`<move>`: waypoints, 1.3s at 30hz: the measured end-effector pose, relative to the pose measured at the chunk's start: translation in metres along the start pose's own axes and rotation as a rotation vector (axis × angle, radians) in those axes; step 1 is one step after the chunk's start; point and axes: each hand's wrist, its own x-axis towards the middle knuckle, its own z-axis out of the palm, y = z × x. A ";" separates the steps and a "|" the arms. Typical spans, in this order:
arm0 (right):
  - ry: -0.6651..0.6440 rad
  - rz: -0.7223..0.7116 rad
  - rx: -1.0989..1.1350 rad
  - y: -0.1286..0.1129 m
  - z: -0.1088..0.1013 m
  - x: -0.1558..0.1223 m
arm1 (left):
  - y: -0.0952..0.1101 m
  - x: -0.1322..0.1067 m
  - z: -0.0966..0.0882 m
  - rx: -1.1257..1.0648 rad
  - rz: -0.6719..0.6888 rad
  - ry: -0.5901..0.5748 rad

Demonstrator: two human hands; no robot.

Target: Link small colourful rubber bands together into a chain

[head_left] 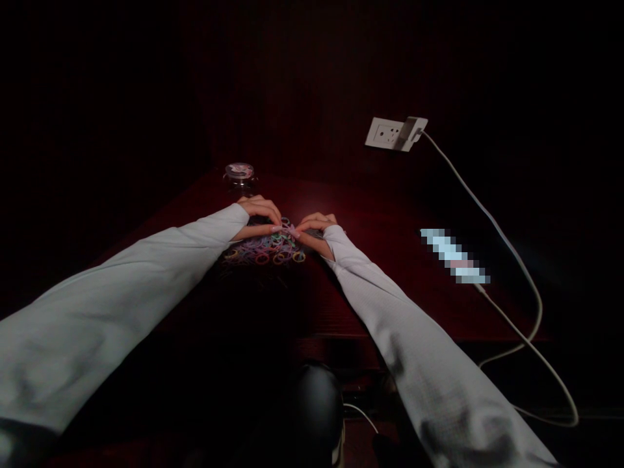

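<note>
Both my arms, in pale grey sleeves, reach forward over a dark red table. My left hand and my right hand meet above a pile of small coloured rubber bands. The fingers of both hands are curled and pinched together on a pink band held between them. The rest of the bands lie loose on the table right under my hands. The light is low, so fine detail of the fingers is hard to make out.
A small clear jar with a lid stands just beyond my left hand. A phone lies at the right, its white cable running to a charger in a wall socket. A dark round object sits below the table's front edge.
</note>
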 end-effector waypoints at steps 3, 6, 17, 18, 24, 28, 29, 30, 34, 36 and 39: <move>0.002 0.003 0.001 0.000 0.000 -0.001 | 0.001 0.000 0.000 0.009 -0.009 -0.006; 0.002 0.002 -0.001 0.000 0.001 -0.002 | 0.006 -0.001 -0.001 0.014 -0.015 -0.018; -0.004 0.040 -0.078 0.013 0.016 0.006 | -0.003 0.001 -0.002 0.025 0.020 -0.045; 0.002 0.048 -0.094 0.014 0.019 0.007 | -0.005 0.001 -0.002 0.034 0.021 -0.036; 0.004 0.025 -0.122 0.017 0.022 0.006 | -0.002 -0.001 -0.001 0.066 0.019 0.017; 0.024 0.044 -0.144 0.014 0.019 0.004 | 0.003 -0.001 0.001 0.077 0.032 -0.008; 0.034 0.054 -0.151 0.013 0.019 0.004 | 0.003 -0.002 0.002 0.084 0.034 -0.005; 0.047 0.064 -0.158 0.012 0.018 0.005 | 0.003 -0.002 0.003 0.092 0.034 0.000; 0.096 0.080 -0.160 0.008 0.018 0.006 | 0.005 -0.001 0.006 0.119 0.033 0.003; 0.100 0.059 -0.152 0.007 0.018 0.006 | 0.007 -0.001 0.006 0.126 0.026 0.006; 0.106 0.029 -0.154 0.008 0.019 0.006 | 0.009 -0.001 0.007 0.126 0.021 0.005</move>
